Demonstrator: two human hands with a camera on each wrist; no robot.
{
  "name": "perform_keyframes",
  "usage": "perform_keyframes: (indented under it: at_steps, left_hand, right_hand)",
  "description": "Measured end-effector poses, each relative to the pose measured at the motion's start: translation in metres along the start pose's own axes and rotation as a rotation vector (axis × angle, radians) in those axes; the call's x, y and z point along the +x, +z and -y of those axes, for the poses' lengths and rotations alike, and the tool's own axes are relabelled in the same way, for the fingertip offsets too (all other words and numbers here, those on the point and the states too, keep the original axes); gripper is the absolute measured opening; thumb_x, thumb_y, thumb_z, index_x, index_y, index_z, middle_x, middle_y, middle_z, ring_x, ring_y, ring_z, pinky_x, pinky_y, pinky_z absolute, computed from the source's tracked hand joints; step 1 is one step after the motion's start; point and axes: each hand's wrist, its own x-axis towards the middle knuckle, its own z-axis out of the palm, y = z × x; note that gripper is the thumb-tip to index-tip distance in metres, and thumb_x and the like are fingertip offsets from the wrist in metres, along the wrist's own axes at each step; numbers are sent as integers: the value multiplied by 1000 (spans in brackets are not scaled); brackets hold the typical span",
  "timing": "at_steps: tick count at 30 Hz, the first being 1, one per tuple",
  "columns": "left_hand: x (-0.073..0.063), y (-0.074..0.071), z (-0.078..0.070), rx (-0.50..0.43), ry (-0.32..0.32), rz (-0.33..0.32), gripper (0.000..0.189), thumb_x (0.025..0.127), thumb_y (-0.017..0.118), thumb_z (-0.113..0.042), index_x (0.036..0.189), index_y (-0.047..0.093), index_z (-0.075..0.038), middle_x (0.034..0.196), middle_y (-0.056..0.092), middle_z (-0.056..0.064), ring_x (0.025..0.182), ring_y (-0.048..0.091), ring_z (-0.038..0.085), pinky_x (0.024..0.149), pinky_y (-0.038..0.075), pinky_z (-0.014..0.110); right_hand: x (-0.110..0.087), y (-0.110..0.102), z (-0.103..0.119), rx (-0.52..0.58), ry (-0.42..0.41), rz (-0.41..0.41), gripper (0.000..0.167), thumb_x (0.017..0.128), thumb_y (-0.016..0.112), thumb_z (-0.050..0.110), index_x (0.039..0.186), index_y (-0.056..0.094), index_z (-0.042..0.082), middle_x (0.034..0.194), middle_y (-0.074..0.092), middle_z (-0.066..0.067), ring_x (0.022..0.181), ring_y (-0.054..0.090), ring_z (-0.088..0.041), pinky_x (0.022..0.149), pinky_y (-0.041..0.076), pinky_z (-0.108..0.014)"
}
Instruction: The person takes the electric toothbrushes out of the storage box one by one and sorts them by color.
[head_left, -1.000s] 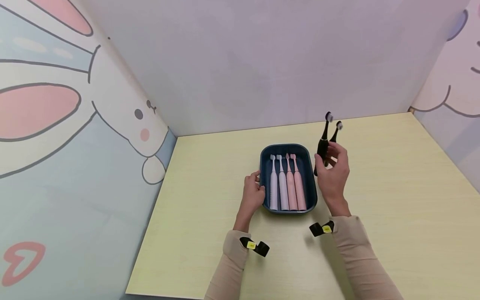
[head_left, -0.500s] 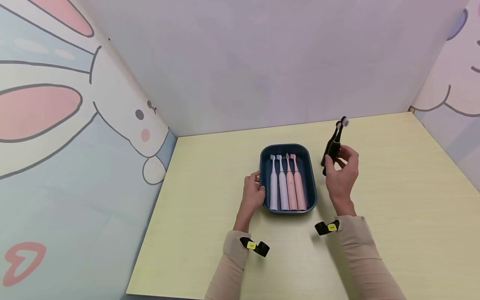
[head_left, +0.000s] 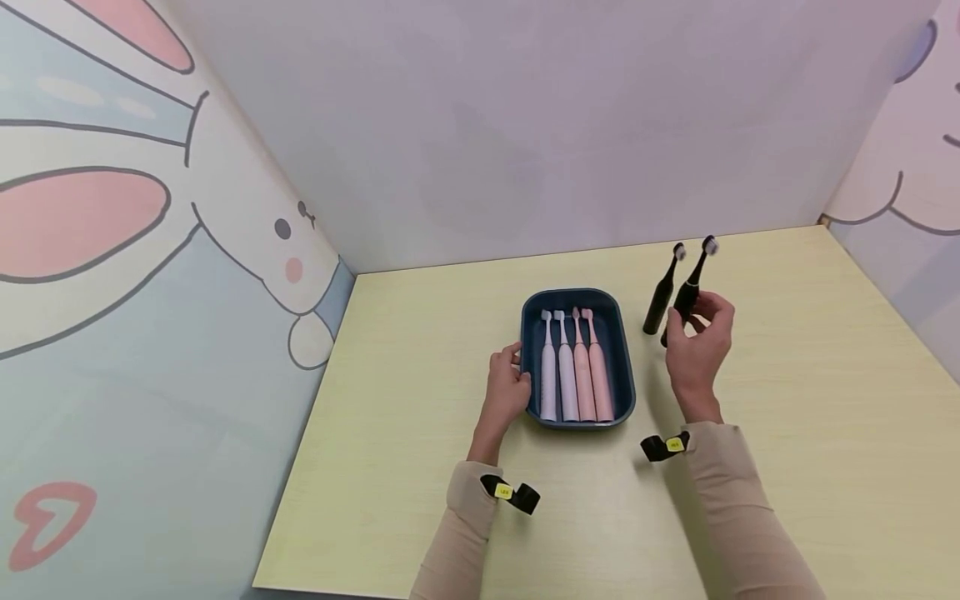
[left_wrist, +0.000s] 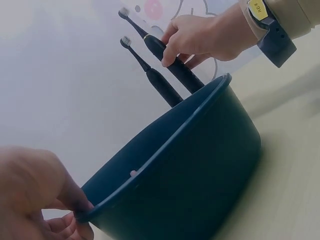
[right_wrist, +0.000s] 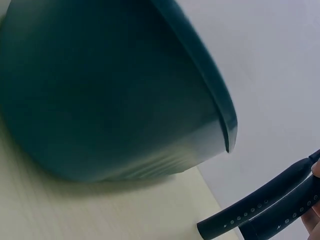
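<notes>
My left hand (head_left: 507, 385) pinches the left rim of a dark blue plastic bin (left_wrist: 190, 165), thumb and fingers curled over the edge in the left wrist view. Inside lie two pale lavender electric toothbrushes (head_left: 567, 379) and two pink ones (head_left: 598, 379), side by side with heads to the far end. To the bin's right, my right hand (head_left: 699, 350) grips a black electric toothbrush (head_left: 686, 298) by its handle, head up. A second black toothbrush (head_left: 659, 302) stands upright on the table just left of it, untouched. The right wrist view shows both black handles; only fingertips appear there.
The pale yellow table (head_left: 405, 400) runs back to a plain light wall (head_left: 480, 133). Side walls with painted cartoon rabbits (head_left: 247, 225) close it in left and right. A small black camera is strapped to each wrist.
My right hand has carried its black toothbrush rightward, past the front of the standing black one to its right side. The left hand, bin and standing toothbrush have stayed put.
</notes>
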Motion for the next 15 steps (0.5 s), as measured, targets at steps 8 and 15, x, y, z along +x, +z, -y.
perform_keyframes:
  at_steps: [8,15]
  left_hand:
    - [-1,0,1,1,10,-4,51,90,51,2,140,44,-5,109,46,9,80,47,15,71,44,27]
    - [-1,1,2,2,4,-2,51,91,51,2,141,43,-6,111,46,10,81,47,15,71,43,27]
  right_hand:
    - [10,1,-15,6,29,-3,37,83,66,2,117,53,6,102,53,12,94,56,-5,82,47,-17]
    - [15,0,-22,-18,60,-3,37,84,66,4,118,52,4,100,52,13,94,55,-4,83,48,-18]
